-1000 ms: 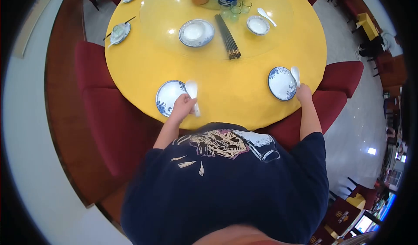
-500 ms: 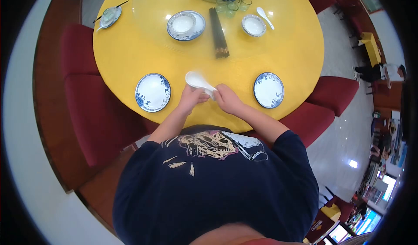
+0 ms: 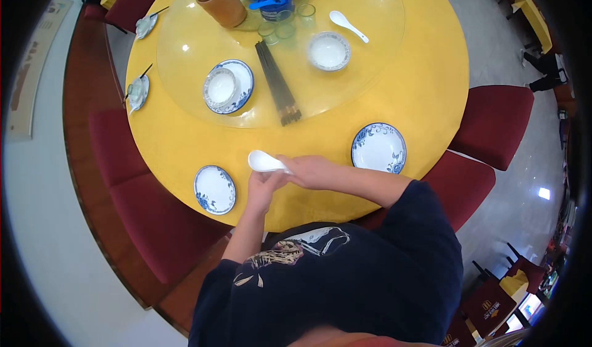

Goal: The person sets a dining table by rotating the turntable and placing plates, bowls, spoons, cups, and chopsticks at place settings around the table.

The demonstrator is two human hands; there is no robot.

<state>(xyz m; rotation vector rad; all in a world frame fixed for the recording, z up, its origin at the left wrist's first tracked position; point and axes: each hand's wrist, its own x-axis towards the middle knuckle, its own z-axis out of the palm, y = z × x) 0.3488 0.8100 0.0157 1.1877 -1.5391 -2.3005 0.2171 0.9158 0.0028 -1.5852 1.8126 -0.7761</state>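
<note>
A white soup spoon (image 3: 262,161) is held close above the yellow tabletop near the table's front edge, its bowl pointing left. My right hand (image 3: 308,171) is closed around the handle end. Beneath the spoon, my left hand (image 3: 265,185) grips it with bent fingers just behind the bowl. A blue-patterned plate (image 3: 215,190) lies to the left of my left hand. On the right, another blue-patterned plate (image 3: 378,148) sits beyond my right forearm, which overlaps its lower edge.
A glass turntable (image 3: 345,94) carries dark chopsticks (image 3: 277,85), a bowl (image 3: 221,87) on a plate (image 3: 243,79), another bowl (image 3: 328,51), a white spoon (image 3: 349,26), several glasses (image 3: 305,13), a brown pot (image 3: 222,5) and a blue container (image 3: 275,5). Red chairs (image 3: 453,187) surround the table.
The view has turned and shifted, so the tableware appears lower and more of the table's far side shows. Both hands still hold the spoon, with the right hand now further over the left.
</note>
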